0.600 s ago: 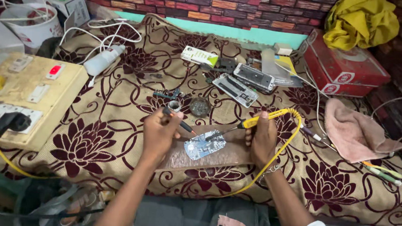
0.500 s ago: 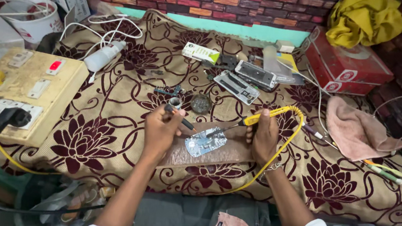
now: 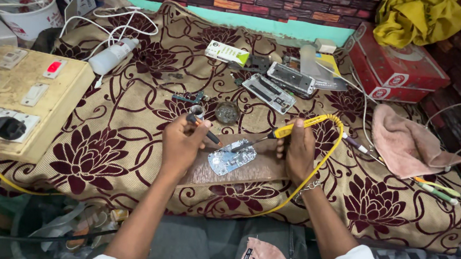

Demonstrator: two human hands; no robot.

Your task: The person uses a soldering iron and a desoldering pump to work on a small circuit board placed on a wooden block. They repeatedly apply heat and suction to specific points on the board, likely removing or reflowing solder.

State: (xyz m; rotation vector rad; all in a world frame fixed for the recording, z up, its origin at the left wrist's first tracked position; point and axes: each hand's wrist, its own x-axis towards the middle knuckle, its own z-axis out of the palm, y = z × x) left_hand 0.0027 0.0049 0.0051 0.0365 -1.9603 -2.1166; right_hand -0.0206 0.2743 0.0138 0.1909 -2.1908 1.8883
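Note:
A small silvery circuit board [image 3: 231, 160] lies on a brown wooden slab [image 3: 254, 172] on the floral cloth [image 3: 134, 117]. My right hand [image 3: 297, 152] grips a yellow-handled soldering iron [image 3: 284, 130] whose tip points left, down at the board. Its yellow cord [image 3: 326, 158] loops around my right wrist. My left hand [image 3: 182, 144] holds a thin dark tool [image 3: 204, 131], slanted toward the board's left end. A small metal spool [image 3: 196, 111] and a round tin [image 3: 226, 112] sit just beyond my left hand.
Opened phone bodies [image 3: 277, 84] and a small white-green box [image 3: 226, 53] lie further back. A beige switch-and-socket board [image 3: 21, 104] with a black plug stands at left, a white bottle [image 3: 114, 55] behind it. A red box [image 3: 397, 65], yellow cloth [image 3: 411, 18] and pink rag [image 3: 408, 144] lie at right.
My left hand has lifted the dark tool slightly toward the board. The right hand keeps the soldering iron over the board, almost still.

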